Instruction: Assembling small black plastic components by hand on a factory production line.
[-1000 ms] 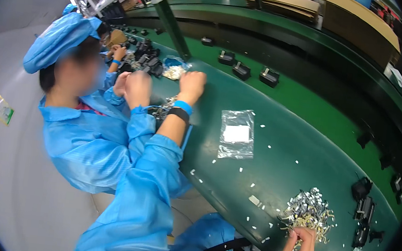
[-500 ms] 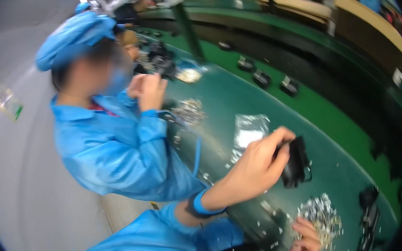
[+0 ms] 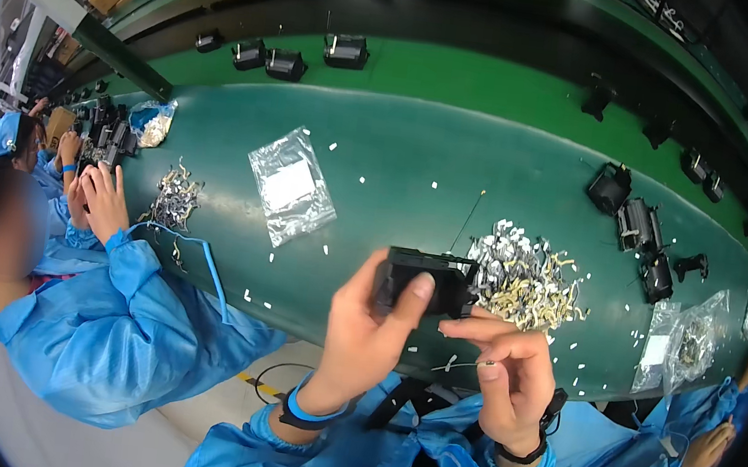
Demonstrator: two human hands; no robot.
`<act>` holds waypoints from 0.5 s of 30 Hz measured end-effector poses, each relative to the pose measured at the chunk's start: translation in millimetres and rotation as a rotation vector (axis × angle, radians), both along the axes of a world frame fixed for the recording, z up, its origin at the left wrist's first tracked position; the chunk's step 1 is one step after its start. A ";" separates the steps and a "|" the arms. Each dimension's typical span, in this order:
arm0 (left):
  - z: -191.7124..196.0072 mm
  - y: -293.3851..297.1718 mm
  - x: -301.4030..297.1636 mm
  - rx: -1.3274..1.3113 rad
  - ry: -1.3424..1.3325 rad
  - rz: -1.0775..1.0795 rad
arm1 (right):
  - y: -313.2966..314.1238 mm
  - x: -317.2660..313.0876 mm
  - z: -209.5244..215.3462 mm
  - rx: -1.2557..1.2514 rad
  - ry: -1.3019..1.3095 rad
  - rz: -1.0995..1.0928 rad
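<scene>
The left hand (image 3: 369,321) grips a small black box-shaped part (image 3: 428,281), with the thumb pressed on its front face and the other fingers behind it. The part is held in the air above the near edge of the green belt (image 3: 420,156). The right hand (image 3: 506,368) is closed in a pinch around a thin metal pin (image 3: 460,365), just below the black part and touching its lower right corner with the index finger. Just behind the part, on the belt, lies a pile of small metal clips (image 3: 526,278). Further left lies a clear plastic bag (image 3: 292,185), and to the right a group of black parts (image 3: 642,232) is resting near the far edge. On the left side, a co-worker's hands (image 3: 96,200) work beside another heap of clips (image 3: 173,197).
</scene>
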State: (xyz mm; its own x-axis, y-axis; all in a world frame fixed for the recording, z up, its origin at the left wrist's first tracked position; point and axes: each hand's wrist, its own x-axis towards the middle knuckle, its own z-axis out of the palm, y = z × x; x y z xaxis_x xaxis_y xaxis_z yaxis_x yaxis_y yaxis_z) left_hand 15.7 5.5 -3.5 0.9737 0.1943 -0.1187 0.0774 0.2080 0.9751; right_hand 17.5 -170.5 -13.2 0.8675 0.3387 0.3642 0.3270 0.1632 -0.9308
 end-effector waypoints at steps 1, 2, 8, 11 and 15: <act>2.5 1.6 0.1 0.023 0.038 0.049 | -0.3 -0.6 4.3 0.019 0.006 -0.013; 5.9 1.4 -0.5 0.045 0.080 0.094 | 1.1 -2.9 9.0 0.050 -0.017 -0.127; 10.3 0.7 -4.6 0.368 -0.021 0.211 | -21.8 15.3 41.2 -0.426 -0.474 -0.352; 7.6 1.2 -5.1 0.505 -0.071 0.243 | -19.1 19.4 47.2 -0.500 -0.469 -0.293; 4.0 2.7 -4.0 0.685 -0.195 0.227 | -17.7 16.8 45.7 -0.561 -0.454 -0.294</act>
State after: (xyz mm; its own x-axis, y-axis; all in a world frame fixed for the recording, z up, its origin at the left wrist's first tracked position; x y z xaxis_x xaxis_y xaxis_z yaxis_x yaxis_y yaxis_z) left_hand 11.7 8.2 0.5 0.8921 0.3612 0.2716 -0.0827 -0.4603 0.8839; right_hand 34.3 -188.2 32.5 0.7574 0.3563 0.5472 0.6525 -0.4447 -0.6136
